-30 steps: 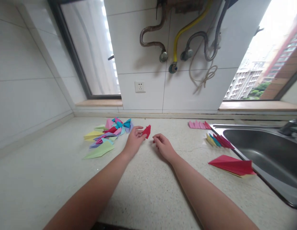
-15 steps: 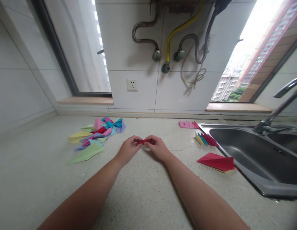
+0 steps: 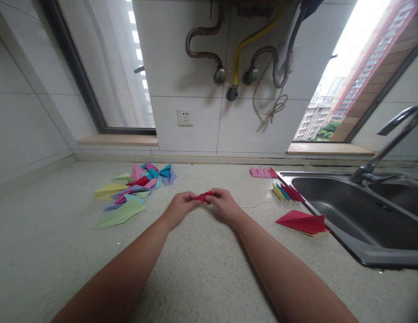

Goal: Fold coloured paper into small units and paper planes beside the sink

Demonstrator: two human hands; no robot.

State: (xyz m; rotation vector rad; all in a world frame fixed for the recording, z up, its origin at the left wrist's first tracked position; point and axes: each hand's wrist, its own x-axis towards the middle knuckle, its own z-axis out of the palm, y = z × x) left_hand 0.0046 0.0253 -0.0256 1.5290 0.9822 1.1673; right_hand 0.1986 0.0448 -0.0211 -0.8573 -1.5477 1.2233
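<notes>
Between my two hands is a small piece of folded red paper (image 3: 203,196), held just above the middle of the countertop (image 3: 191,269). My left hand (image 3: 179,207) pinches its left end between thumb and fingers. At the other end, my right hand (image 3: 225,205) is closed on it in the same way. My fingers cover both ends, so its full folded shape is hidden. A pile of folded papers (image 3: 138,181) in pink, blue, yellow, purple and green lies to the left. Nearest me in that pile is a light green paper plane (image 3: 123,213).
Right of my hands lie a red paper plane (image 3: 301,221), a fanned row of yellow, blue and red folded papers (image 3: 287,193) and a pink row (image 3: 262,172). A steel sink (image 3: 343,215) with a faucet (image 3: 390,139) borders them. A tiled wall with a socket (image 3: 185,117) stands behind.
The red paper has turned in my fingers and shows a broader flat face now. Both hands stay close together, and the whole view has shifted slightly.
</notes>
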